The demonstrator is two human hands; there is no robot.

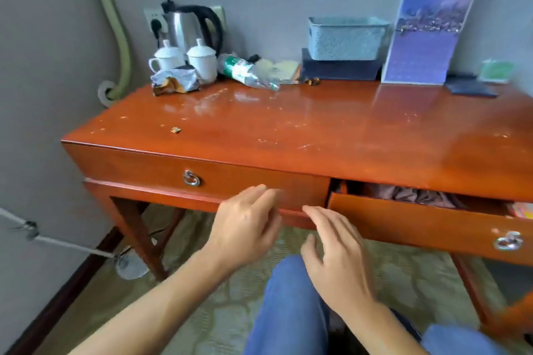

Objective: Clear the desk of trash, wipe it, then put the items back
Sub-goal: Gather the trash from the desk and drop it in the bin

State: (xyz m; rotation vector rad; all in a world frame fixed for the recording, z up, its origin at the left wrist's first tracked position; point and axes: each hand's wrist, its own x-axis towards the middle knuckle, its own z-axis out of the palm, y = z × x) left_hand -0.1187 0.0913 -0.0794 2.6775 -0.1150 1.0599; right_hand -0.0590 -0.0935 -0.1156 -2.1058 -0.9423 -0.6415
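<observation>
So the glossy reddish wood tabletop (317,121) is pretty messy: crumbs and pale smears all over the middle, plus one little brown scrap (175,130) sitting alone near the front left. The actual trash is bunched at the back left, a crumpled silver wrapper (174,80) right in front of two white lidded cups (184,59), and an empty plastic bottle (247,71) lying on its side just beside them. Behind the cups stands a steel kettle (191,27), up against a wall socket (154,21).

Further right along the back there's a pale blue basket (346,37) stacked on a dark box (340,69), then an upright purple calendar (427,29) leaning on the grey wall, and a dark flat thing (470,88) past it (too blurry to name).

The right drawer (418,225) is pulled out with some cloth inside; the left drawer (202,176) is closed.

Both hands hover below the front edge, holding nothing: left hand (245,228) with loose fingers near the closed drawer, right hand (337,256) spread out flat. Jeans-clad knees below, patterned greenish carpet (403,268) underneath.
</observation>
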